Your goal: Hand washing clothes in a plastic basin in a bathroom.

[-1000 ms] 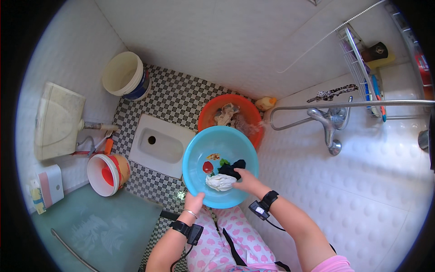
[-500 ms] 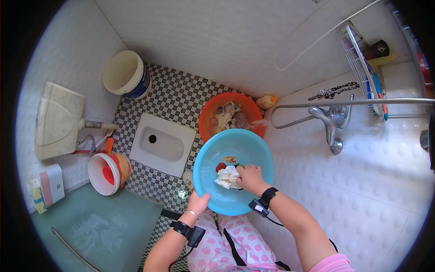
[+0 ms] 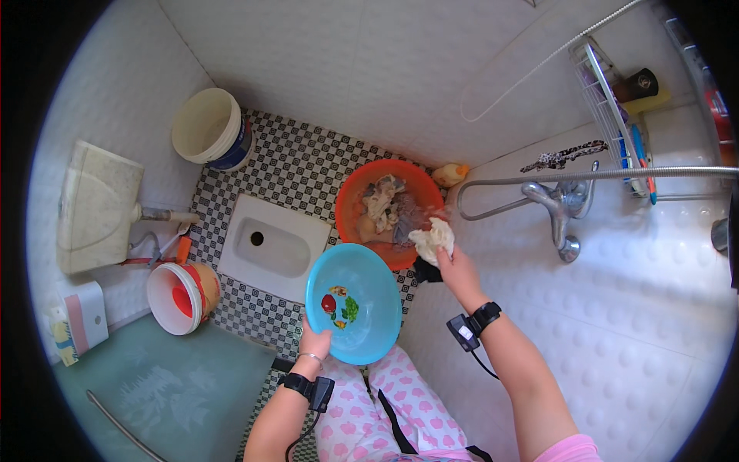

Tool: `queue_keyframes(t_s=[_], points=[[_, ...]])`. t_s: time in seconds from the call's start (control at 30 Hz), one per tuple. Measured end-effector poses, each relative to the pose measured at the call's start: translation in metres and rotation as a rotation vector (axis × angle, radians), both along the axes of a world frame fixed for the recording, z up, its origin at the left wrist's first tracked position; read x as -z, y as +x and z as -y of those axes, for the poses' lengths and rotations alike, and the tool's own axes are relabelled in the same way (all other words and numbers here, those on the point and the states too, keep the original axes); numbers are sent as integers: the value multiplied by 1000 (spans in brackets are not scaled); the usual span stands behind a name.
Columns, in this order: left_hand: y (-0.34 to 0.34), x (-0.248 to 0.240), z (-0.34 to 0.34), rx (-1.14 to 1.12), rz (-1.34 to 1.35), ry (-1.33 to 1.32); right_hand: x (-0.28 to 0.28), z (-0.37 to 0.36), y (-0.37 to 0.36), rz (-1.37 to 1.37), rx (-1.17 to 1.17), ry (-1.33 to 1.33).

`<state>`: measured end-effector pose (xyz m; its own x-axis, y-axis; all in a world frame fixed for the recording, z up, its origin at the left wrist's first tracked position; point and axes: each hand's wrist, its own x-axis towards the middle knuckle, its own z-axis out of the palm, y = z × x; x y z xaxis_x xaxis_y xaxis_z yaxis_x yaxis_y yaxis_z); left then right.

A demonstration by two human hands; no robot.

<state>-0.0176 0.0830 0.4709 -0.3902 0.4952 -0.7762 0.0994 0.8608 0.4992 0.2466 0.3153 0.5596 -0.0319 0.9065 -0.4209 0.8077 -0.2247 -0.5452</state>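
My left hand [image 3: 315, 340] is closed on the left rim of a light blue plastic basin [image 3: 368, 281], which is tilted over my knees. Inside that basin lie a small red piece [image 3: 329, 302], a green piece [image 3: 350, 309] and some little yellow-brown bits; I cannot tell what they are. My right hand [image 3: 458, 271] grips a crumpled white cloth [image 3: 433, 240], held up by the near right rim of an orange basin [image 3: 422, 183]. A black cloth [image 3: 427, 270] hangs just below it. Wet, bunched clothes [image 3: 389, 208] lie in the orange basin.
Left of the basins, a squat toilet [image 3: 277, 242] is set in the patterned tile floor. A white bucket [image 3: 206, 127] and a paint-type bucket [image 3: 177, 296] stand along the left wall. A chrome tap [image 3: 558, 202] and wire rack [image 3: 612, 100] project from the right wall.
My right hand has lifted the white cloth out of the blue basin and carried it right and away, to the orange basin's edge. The blue basin has shifted left and tipped.
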Motion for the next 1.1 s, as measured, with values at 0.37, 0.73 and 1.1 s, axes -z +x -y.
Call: queue_keyframes(t_s=[0.37, 0.73, 1.1], points=[[-9, -15, -5, -401, 255, 17, 56, -28, 51, -217, 379, 37], [-1, 5, -15, -288, 263, 109, 35, 6, 53, -362, 332, -170], [87, -63, -126, -267, 488, 341, 20, 27, 83, -117, 375, 166]])
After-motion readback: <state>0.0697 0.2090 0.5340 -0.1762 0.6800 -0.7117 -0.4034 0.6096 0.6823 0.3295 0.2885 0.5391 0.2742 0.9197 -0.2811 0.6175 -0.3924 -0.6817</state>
